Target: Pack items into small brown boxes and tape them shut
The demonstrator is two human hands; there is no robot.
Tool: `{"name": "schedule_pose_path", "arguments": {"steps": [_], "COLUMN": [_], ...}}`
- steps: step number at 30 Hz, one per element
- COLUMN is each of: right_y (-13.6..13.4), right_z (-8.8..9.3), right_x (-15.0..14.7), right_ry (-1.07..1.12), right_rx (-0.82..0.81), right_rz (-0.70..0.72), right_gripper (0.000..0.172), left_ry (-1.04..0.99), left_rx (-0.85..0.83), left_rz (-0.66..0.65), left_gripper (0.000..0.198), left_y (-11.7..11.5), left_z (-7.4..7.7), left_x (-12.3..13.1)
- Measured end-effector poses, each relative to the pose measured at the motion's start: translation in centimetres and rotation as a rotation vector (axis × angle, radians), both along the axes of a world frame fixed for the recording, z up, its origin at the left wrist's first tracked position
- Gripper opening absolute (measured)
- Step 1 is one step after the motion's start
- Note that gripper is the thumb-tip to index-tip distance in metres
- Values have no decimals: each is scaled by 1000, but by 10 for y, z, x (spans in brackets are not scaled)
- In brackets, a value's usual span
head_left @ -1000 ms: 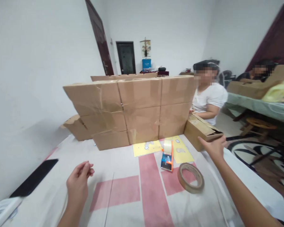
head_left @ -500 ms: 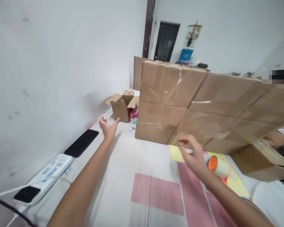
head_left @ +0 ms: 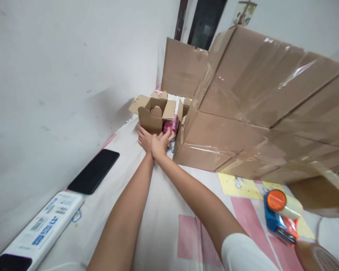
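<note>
The open carton (head_left: 150, 122) stands at the far left, beside the taped box stack (head_left: 228, 130). Stack: taped. Carton: flaps unfolded, not closed. Left hand (head_left: 145, 140) contacts its near wall; right hand (head_left: 161, 143) meets the pink packet (head_left: 173, 123). Neither grip is determinable.

Seemingly home, part packing spot: patterned tablecloth (head_left: 165, 226), hanging picture (head_left: 244, 13), dark door (head_left: 205, 24); taped cartons (head_left: 243, 124), tape dispenser (head_left: 279, 222).
</note>
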State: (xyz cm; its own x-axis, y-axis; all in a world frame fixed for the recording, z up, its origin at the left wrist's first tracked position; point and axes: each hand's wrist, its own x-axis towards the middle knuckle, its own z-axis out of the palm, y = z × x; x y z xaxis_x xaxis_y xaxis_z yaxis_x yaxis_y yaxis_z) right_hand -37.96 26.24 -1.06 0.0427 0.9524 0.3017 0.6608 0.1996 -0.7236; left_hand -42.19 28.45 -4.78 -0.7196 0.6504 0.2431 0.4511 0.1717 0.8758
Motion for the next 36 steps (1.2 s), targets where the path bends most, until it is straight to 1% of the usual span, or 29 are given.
{"name": "schedule_pose_path", "arguments": {"steps": [2, 3, 5, 6, 8, 10, 12, 14, 17, 20, 22, 24, 27, 31, 36], "right_y": [17, 24, 35, 37, 38, 34, 30, 28, 29, 33, 36, 38, 40, 36, 24], "right_z": [3, 4, 6, 6, 6, 5, 4, 3, 6, 13, 19, 25, 32, 40, 46], "right_x": [2, 5, 9, 12, 15, 17, 19, 20, 19, 17, 17, 19, 23, 26, 27], "right_ry": [0, -3, -22, -36, -68, -110, -181, -274, -415, -557, -658, -736, -771, -761, -716], "right_rx": [18, 21, 26, 28, 33, 28, 14, 11, 34, 87, 95, 57, 22, 36, 56], "right_rz": [11, 19, 36, 38, 10, -26, -22, 5, 16, 40, 120, 210, 229, 249, 318], "right_gripper": [55, 50, 40, 38, 39, 36, 32, 31, 32, 34, 35, 36, 36, 30, 30], "left_ry": [-32, -48, -60, -62, -58, -37, -14, -6, -4, 26, 50, 47, 113, 140, 210], "left_rx": [-6, -6, -1, 0, -9, -25, -29, -26, -67, -133, -134, -126, -81, -79, 32], "left_rz": [92, 144, 203, 227, 262, 279, 292, 303, 306, 294, 277, 274, 266, 230, 181], "left_gripper": [109, 109, 114, 116, 117, 115, 114, 115, 119, 119, 118, 121, 119, 116, 107], "left_y": [2, 3, 5, 5, 5, 3, 2, 1, 2, 3, 2, -1, -6, -13, -12], "left_z": [0, 1, 2, 3, 4, 4, 5, 6, 7, 9, 10, 12, 14, 16, 10], "left_x": [0, 0, 2, 2, 4, 4, 5, 4, 4, 4, 4, 3, 3, 1, -4]}}
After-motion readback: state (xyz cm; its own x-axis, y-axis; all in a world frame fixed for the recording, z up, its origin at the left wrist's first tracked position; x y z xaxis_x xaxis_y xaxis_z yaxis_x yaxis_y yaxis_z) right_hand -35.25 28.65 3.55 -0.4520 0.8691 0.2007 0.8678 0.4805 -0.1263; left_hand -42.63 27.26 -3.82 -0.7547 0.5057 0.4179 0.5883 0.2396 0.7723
